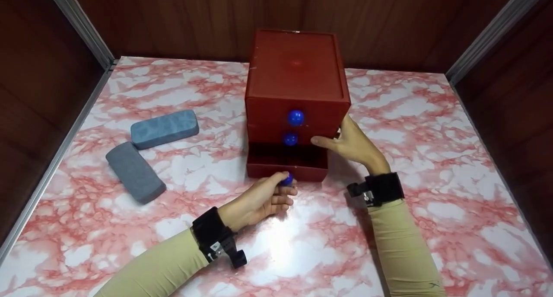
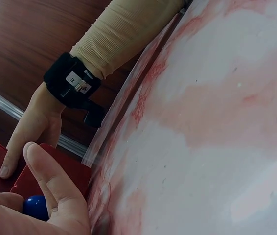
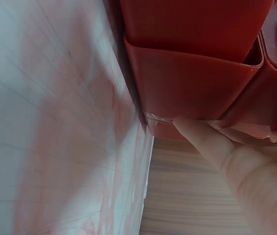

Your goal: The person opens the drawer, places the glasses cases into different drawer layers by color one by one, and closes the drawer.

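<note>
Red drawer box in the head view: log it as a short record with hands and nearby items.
box: red, three drawers
bottom drawer: pulled out
top drawer: closed
middle drawer: closed
left hand: holds bottom blue knob
right hand: against box's right side, thumb on front
left of box: blue block, grey block
</note>
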